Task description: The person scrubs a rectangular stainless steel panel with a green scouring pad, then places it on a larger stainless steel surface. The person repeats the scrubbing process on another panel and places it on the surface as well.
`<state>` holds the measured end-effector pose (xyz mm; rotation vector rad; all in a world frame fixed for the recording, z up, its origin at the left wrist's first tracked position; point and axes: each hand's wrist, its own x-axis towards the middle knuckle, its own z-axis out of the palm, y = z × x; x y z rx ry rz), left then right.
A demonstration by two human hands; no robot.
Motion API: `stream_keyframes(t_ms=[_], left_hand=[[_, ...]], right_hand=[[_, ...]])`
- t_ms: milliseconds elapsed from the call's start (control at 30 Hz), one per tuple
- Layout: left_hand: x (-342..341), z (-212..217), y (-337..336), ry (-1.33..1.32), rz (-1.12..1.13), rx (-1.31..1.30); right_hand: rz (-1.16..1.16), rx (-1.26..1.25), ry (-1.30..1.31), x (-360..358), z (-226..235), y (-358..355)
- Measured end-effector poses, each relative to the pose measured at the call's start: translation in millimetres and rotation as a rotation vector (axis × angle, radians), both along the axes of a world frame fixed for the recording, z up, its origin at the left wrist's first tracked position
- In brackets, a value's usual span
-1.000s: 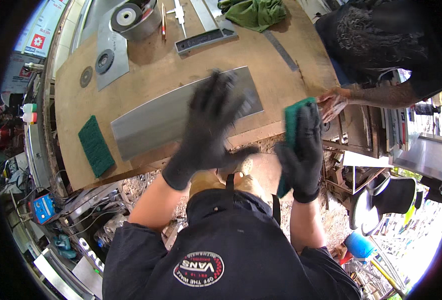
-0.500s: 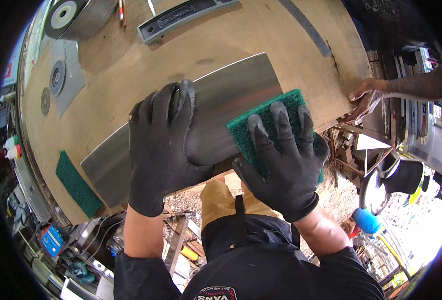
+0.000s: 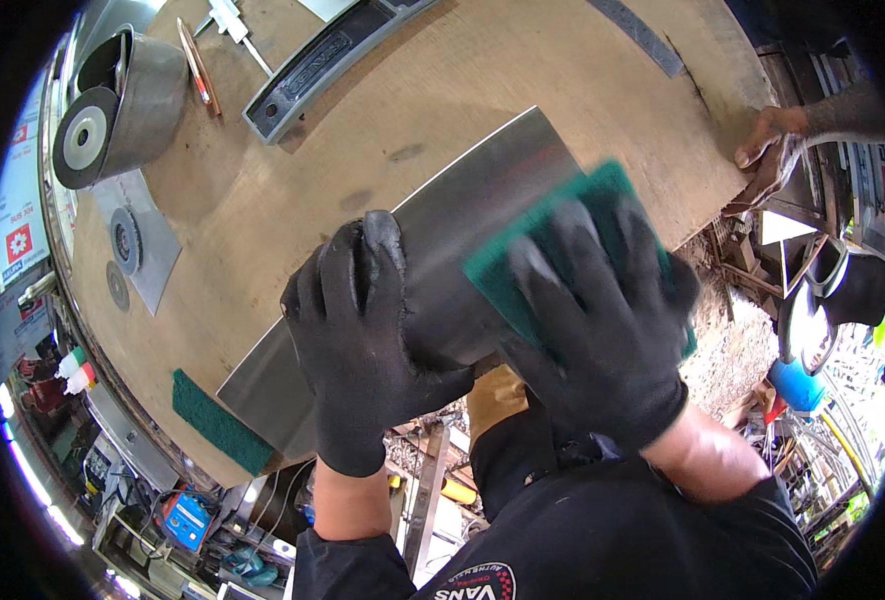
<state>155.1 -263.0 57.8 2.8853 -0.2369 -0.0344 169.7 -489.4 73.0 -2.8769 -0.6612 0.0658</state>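
A curved grey metal sheet (image 3: pixel 493 180) with a brushed surface lies across the near part of the wooden board. My left hand (image 3: pixel 358 340), in a black glove, holds the sheet, its fingers across it to the far edge and its thumb by the near edge. On the sheet's right part, my black-gloved right hand (image 3: pixel 603 320) presses a green scouring pad (image 3: pixel 503 270) under its fingers; hand and pad are smeared by motion. The pad overhangs the near edge. A second green scouring pad (image 3: pixel 221 422) rests just left of the sheet.
Another person's hand (image 3: pixel 771 150) grips the board's (image 3: pixel 443 120) right edge. A dark metal bar (image 3: pixel 328 65) lies at the back, left of a grey strip (image 3: pixel 638 35). At the left are an abrasive belt roll (image 3: pixel 138 110), pencils (image 3: pixel 200 70) and a round disc (image 3: pixel 126 240).
The view has turned, so the board appears tilted. My right hand and the scouring pad under it are now blurred by motion. My left hand stays on the sheet.
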Motion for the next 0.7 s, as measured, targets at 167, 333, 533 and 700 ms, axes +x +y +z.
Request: stream_keyframes(t_ms=[167, 333, 533, 700], left_hand=[[0.9, -5.7, 5.1, 0.01, -0.042, -0.012], [-0.4, 2.4, -1.2, 0.029, 0.022, -0.001], [1.6, -6.6, 5.7, 0.004, -0.031, -0.033], [0.1, -0.1, -0.2, 0.022, 0.007, -0.012]], right_hand=[[0.014, 0.164, -0.013, 61.4, -8.4, 33.3], [0.001, 0.079, 0.078, 7.1, 1.8, 0.1], [0.018, 0.176, -0.032, 71.4, -15.2, 35.6], [0.009, -0.044, 0.043, -10.0, 4.4, -9.3]])
